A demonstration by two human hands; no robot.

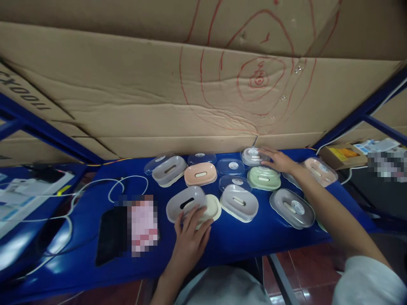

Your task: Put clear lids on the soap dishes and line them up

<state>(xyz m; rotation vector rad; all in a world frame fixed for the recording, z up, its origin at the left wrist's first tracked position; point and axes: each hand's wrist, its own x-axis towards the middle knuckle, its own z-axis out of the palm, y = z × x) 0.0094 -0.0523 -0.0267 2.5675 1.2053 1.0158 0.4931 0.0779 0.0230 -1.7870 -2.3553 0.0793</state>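
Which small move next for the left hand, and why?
Probably the left hand should line up the grey dish it touches with the cream tray: the two overlap off-centre, and that dish's slot looks dark, while the uncovered peach dish has a pale one.

three uncovered grey dishes (229, 198), two peach (208, 171)
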